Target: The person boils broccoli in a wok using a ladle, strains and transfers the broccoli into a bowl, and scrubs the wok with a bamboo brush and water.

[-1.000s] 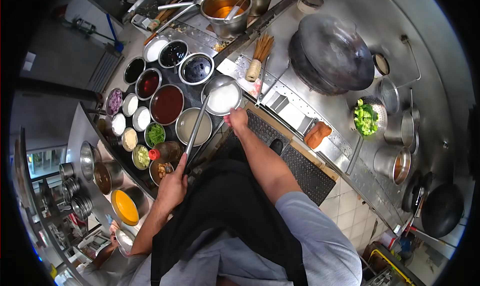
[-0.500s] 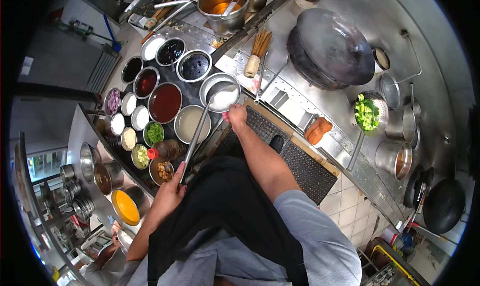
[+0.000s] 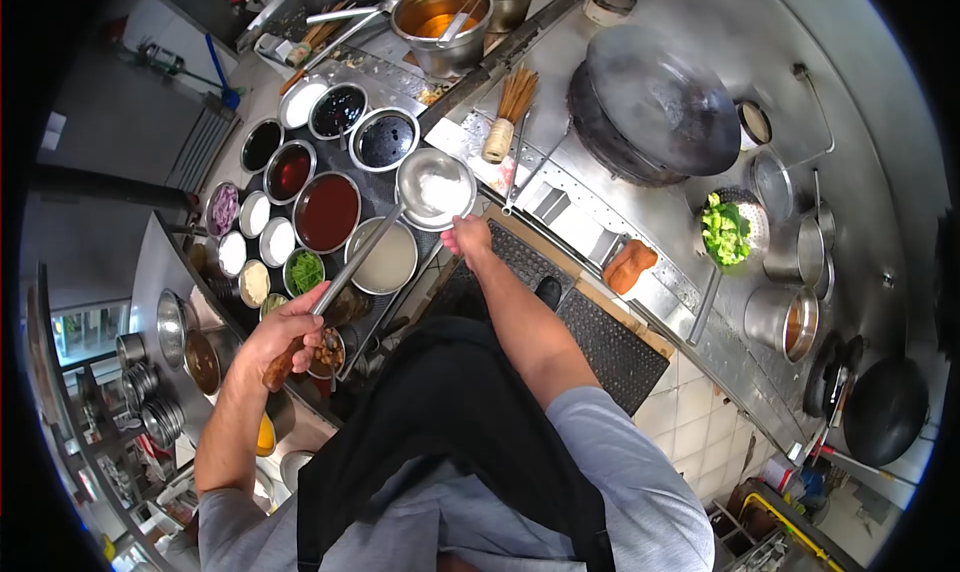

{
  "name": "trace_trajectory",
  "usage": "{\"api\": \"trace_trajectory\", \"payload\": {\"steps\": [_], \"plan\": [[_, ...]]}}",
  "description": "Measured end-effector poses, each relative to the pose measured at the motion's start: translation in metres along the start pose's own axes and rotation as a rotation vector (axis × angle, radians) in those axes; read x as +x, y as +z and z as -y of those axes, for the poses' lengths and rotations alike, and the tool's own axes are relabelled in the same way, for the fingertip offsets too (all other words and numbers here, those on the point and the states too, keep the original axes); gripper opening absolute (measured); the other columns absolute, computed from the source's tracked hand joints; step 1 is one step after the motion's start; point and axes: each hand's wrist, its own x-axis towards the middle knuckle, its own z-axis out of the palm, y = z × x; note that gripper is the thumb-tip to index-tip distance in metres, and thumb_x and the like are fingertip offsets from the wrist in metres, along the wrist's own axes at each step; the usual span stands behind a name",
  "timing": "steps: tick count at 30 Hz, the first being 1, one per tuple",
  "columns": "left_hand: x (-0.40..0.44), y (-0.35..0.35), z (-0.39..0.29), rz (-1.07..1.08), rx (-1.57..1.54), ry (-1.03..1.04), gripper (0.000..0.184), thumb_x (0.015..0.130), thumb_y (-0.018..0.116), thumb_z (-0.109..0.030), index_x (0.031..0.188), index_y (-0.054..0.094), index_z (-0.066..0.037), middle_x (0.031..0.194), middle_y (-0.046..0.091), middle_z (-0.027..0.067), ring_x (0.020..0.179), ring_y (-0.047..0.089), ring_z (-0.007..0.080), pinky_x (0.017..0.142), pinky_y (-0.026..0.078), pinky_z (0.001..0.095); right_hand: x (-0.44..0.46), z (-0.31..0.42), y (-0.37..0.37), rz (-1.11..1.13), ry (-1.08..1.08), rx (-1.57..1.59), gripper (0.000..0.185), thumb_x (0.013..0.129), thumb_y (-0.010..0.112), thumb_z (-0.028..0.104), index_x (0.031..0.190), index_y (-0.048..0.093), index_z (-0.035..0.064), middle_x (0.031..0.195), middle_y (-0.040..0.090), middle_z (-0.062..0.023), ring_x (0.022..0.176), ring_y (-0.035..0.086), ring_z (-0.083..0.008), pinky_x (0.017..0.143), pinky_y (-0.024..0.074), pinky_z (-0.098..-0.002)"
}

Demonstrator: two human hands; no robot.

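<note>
My left hand is wrapped around the long handle of a ladle, close to its wooden end. The handle slants up to a small metal bowl, where the ladle's head and the bowl overlap, so I cannot separate their edges. Pale, shiny contents show inside the round metal. At the bowl's near rim, my right hand pinches with closed fingers. Left of it stand a pan of cloudy liquid and a pan of dark red sauce. Chopped greens lie below the sauce pan.
Dark liquids fill several pans, one of them a black sauce pan. A large wok sits on the stove at right. Broccoli rests in a strainer. A bamboo brush and a brown block lie along the counter.
My left hand has moved up and left with the ladle, baring its wooden handle end. The white contents that filled the small bowl now show less. My right hand stays at the rim.
</note>
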Motion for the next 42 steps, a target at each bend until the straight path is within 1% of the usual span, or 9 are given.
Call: {"api": "trace_trajectory", "payload": {"steps": [4,10,16,19,25,31,32,39,42], "plan": [[0.004,-0.003,0.013,0.072,-0.078,-0.007,0.068,0.099,0.048,-0.003,0.161,0.029,-0.027,0.070,0.051,0.0017,0.042,0.046,0.0115,0.037,0.039,0.0266,-0.002,0.003,-0.016,0.113,0.061,-0.032,0.044,0.103,0.055,0.032,0.136,0.048,0.0029,0.090,0.073,-0.0085,0.064,0.066,-0.0148,0.056,0.0519,-0.0304],[-0.005,0.030,-0.001,0.043,-0.127,0.042,0.068,0.098,0.047,-0.002,0.160,0.031,-0.025,0.068,0.050,0.0027,0.040,0.044,0.0126,0.036,0.037,0.0276,-0.055,0.003,-0.122,0.067,-0.213,-0.103,0.028,0.101,0.059,0.026,0.119,0.061,0.0041,0.092,0.072,-0.0082,0.071,0.068,-0.0148,0.057,0.0538,-0.0286],[0.009,0.117,-0.064,0.187,-0.063,0.193,0.070,0.097,0.048,-0.002,0.161,0.029,-0.024,0.067,0.050,0.0037,0.038,0.044,0.0131,0.036,0.039,0.0277,-0.172,-0.037,-0.374,-1.188,-0.702,-0.377,0.032,0.091,0.068,0.009,0.121,0.062,-0.0016,0.105,0.067,-0.0166,0.091,0.065,-0.0278,0.082,0.0532,-0.0415],[0.049,0.177,-0.097,0.270,0.031,0.283,0.071,0.097,0.048,-0.003,0.162,0.025,-0.021,0.065,0.050,0.0032,0.038,0.045,0.0129,0.036,0.037,0.0268,-0.200,-0.067,-0.479,-1.531,-0.486,-0.664,0.046,0.087,0.075,0.013,0.125,0.057,-0.0056,0.100,0.066,-0.0168,0.088,0.063,-0.0306,0.083,0.0520,-0.0428],[0.190,0.312,-0.126,0.121,0.819,0.686,0.072,0.093,0.058,-0.005,0.160,0.031,-0.008,0.066,0.054,0.0025,0.045,0.051,0.0127,0.043,0.042,0.0300,-0.187,-0.082,-0.531,-0.343,-0.156,0.627,0.022,0.103,0.060,0.026,0.115,0.056,0.0083,0.087,0.068,-0.0087,0.068,0.065,-0.0197,0.061,0.0563,-0.0341],[0.247,0.398,-0.115,-0.038,1.215,0.840,0.064,0.094,0.059,-0.008,0.155,0.041,-0.009,0.081,0.069,0.0147,0.055,0.061,0.0189,0.061,0.053,0.0360,-0.211,-0.040,-0.493,-0.361,-0.267,0.790,0.024,0.095,0.062,0.013,0.116,0.052,0.0077,0.073,0.056,-0.0038,0.057,0.055,-0.0159,0.049,0.0478,-0.0319],[0.243,0.403,-0.117,0.013,1.158,0.669,0.064,0.093,0.059,-0.009,0.155,0.041,-0.010,0.088,0.071,0.0177,0.063,0.065,0.0238,0.068,0.054,0.0371,-0.217,-0.044,-0.491,-0.388,-0.271,0.757,0.024,0.095,0.061,0.012,0.117,0.052,0.0074,0.073,0.056,-0.0041,0.056,0.054,-0.0161,0.049,0.0478,-0.0322],[0.290,0.375,-0.103,-0.067,1.358,0.905,0.065,0.094,0.062,-0.009,0.155,0.040,-0.011,0.097,0.073,0.0217,0.081,0.070,0.0306,0.078,0.054,0.0368,-0.275,-0.021,-0.456,-0.424,-0.371,0.758,0.031,0.096,0.060,0.009,0.125,0.050,0.0028,0.072,0.055,-0.0062,0.053,0.054,-0.0173,0.048,0.0478,-0.0308],[0.276,0.371,-0.127,0.082,1.183,0.736,0.067,0.094,0.062,-0.011,0.156,0.038,-0.011,0.099,0.072,0.0235,0.089,0.071,0.0361,0.085,0.054,0.0415,-0.286,-0.004,-0.434,-0.493,-0.390,0.693,0.031,0.097,0.059,0.008,0.126,0.051,0.0027,0.072,0.056,-0.0058,0.053,0.055,-0.0166,0.048,0.0476,-0.0305]]}}
